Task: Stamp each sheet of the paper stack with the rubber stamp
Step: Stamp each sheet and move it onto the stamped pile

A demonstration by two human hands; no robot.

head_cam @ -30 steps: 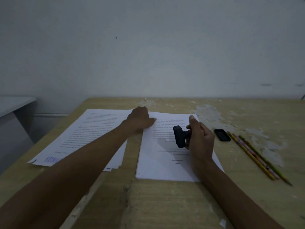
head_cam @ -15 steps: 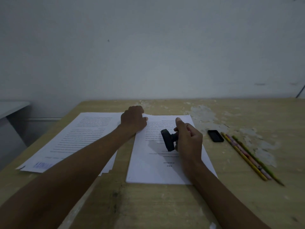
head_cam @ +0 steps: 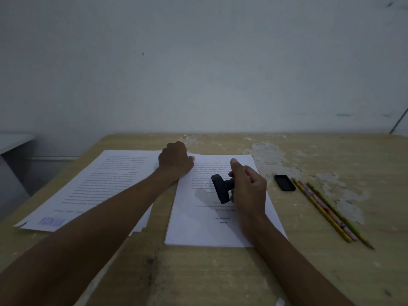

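Right hand (head_cam: 248, 188) clamped on the rubber stamp (head_cam: 221, 188), lifted above the paper stack (head_cam: 192, 226); left hand (head_cam: 175, 160) curled shut at the stack's far-left corner; worn wooden table (head_cam: 220, 274), bare wall (head_cam: 198, 62) behind

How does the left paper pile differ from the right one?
The left paper pile has a blue stamp mark on its near left corner; the right paper pile shows none.
The left pile is fanned, with staggered edges at its near right corner; the right pile is squared.
The left hand pinches the right pile's far left corner and the right hand holds the rubber stamp above it.
Both hold printed sheets flat on the table.
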